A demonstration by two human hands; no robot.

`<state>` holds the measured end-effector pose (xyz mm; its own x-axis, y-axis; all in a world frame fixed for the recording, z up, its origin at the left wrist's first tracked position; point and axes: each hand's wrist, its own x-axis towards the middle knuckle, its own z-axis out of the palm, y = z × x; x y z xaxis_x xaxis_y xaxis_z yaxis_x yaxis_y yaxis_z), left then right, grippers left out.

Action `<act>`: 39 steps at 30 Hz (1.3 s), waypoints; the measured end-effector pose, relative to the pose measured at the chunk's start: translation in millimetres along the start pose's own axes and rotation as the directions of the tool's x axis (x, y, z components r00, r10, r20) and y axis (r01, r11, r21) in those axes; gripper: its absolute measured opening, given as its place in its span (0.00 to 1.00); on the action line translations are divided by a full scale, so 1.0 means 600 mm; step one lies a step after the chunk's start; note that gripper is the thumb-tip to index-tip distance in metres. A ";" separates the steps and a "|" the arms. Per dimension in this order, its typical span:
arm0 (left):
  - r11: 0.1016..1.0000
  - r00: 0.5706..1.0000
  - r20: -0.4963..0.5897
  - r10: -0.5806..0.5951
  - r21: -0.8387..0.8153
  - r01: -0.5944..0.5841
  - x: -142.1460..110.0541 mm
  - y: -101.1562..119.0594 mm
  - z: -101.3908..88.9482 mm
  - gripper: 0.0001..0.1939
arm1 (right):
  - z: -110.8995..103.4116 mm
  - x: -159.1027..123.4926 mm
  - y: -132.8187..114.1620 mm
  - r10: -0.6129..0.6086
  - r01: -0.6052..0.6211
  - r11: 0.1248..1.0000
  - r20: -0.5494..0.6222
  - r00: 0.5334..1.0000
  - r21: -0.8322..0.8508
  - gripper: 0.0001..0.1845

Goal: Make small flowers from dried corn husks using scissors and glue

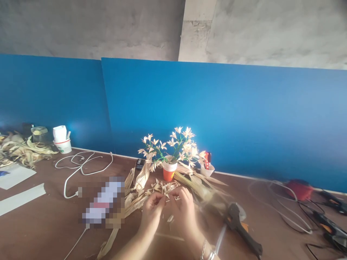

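Both my hands are together over the brown table [48, 224], just in front of a scatter of small pale husk flowers [162, 187]. My left hand [152, 213] pinches its fingertips together, and my right hand [184, 211] meets it with curled fingers; a small pale husk piece sits between them. Behind the flowers stands an orange paper cup [169, 171] holding a bouquet of cream husk flowers on green stems [173, 144]. Long dried corn husk strips [137, 187] lie to the left of my hands.
A black glue gun [241, 227] lies right of my hands. Black and white cables [287, 213], a red object [300, 189] and more tools sit at the far right. A white cable [81, 166], a white cup [63, 144], husk heap [21, 151] and white sheets [16, 175] lie left. Blue boards [217, 115] back the table.
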<state>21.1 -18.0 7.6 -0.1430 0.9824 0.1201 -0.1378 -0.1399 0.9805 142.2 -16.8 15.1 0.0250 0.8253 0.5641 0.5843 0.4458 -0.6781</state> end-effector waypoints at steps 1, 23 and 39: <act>1.000 1.000 0.001 0.005 0.005 -0.005 0.000 -0.001 0.000 0.11 | 0.000 0.000 0.000 -0.003 0.003 1.000 0.001 1.000 0.000 0.06; 0.868 0.952 0.033 0.305 0.402 -0.292 -0.001 -0.019 -0.014 0.09 | 0.000 -0.004 0.000 -0.125 0.121 0.981 -0.016 0.992 -0.148 0.06; 0.641 0.801 0.163 0.576 0.518 -0.566 0.000 -0.011 -0.015 0.10 | -0.003 -0.002 -0.002 -0.127 0.122 0.982 -0.028 0.992 -0.146 0.06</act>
<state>13.1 -18.2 0.0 -0.0341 0.7266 0.6862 0.5000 -0.5821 0.6412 142.9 -18.7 16.0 -0.0269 0.7522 0.6584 0.6952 0.4873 -0.5284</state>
